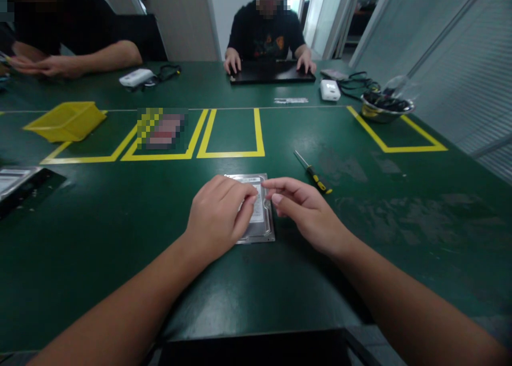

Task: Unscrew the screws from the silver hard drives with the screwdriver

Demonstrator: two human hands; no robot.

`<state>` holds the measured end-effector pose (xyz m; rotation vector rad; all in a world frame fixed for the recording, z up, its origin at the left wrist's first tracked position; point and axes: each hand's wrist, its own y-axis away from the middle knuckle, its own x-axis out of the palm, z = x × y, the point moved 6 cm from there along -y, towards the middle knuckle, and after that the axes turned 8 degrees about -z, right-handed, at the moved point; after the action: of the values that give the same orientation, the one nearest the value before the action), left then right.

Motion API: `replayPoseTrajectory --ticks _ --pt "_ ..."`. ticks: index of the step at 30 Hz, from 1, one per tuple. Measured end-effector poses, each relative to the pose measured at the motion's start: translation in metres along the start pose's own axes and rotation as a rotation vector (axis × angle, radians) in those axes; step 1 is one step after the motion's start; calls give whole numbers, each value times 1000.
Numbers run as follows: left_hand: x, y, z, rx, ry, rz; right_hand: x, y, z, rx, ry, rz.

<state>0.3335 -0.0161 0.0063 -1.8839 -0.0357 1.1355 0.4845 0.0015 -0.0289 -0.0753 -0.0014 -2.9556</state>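
Observation:
A silver hard drive lies flat on the green table in front of me. My left hand rests on its left half, fingers curled and pressed down on the top plate. My right hand hovers at the drive's right edge with thumb and forefinger pinched together; what they hold, if anything, is too small to make out. A small screwdriver with a yellow-and-black handle lies on the table just right of the drive, untouched.
Yellow tape boxes mark the table's middle. A yellow bin sits far left, a metal bowl far right, another drive at the left edge. One person works a laptop opposite; another person's arm rests back left.

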Motion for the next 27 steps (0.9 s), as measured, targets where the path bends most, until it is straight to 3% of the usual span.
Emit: replayPoseTrajectory --ticks 6,10,12,16,27 --pt "5 -1 -3 -23 189 164 -23 -8 6 -276 399 -266" --pt "9 0 -5 7 237 250 -16 -2 15 -590 751 -251" --pt "11 1 -8 46 248 299 -11 -1 16 -665 818 -196" --pt "14 6 -16 121 268 405 -6 -1 14 -702 860 -126" --pt "19 12 -31 223 186 542 -6 -5 12 -762 849 -136"
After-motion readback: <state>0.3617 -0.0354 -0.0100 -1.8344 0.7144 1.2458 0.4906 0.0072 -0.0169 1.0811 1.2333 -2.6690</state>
